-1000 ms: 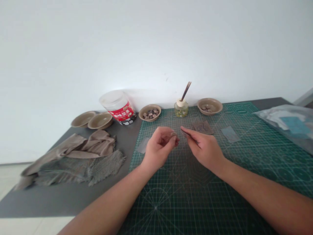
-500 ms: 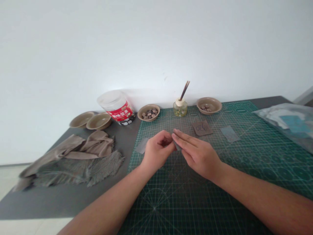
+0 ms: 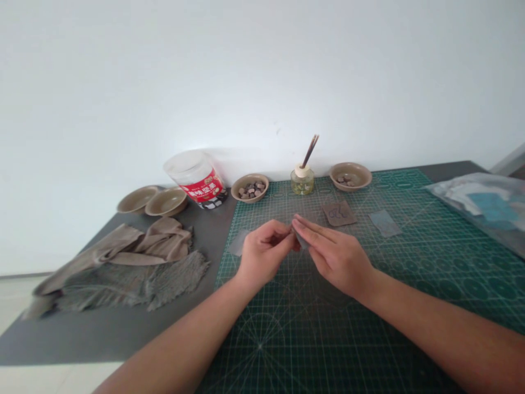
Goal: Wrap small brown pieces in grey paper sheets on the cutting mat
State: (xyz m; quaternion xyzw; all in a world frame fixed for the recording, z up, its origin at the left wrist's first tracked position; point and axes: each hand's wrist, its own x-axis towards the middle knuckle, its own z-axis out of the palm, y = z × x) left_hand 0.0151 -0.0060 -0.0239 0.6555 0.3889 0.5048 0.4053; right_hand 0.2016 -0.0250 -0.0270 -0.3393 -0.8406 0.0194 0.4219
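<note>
Sheet (image 3: 302, 241): grey, thin, dull, partly covered; above mat (image 3: 283, 334)
Right hand (image 3: 342, 257): gripping sheet
Left hand (image 3: 264, 250): pinched closed, cannot tell on what

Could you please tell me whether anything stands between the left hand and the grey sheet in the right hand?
Nothing visible stands between them: the grey sheet, held by the right hand, is right at the fingertips of the left hand. Whether they pinch something small is unclear. The brown square lies farther back, on the mat.

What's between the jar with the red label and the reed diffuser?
In the head view, a bowl of pebble-like pieces stands between the jar and the diffuser.
</note>
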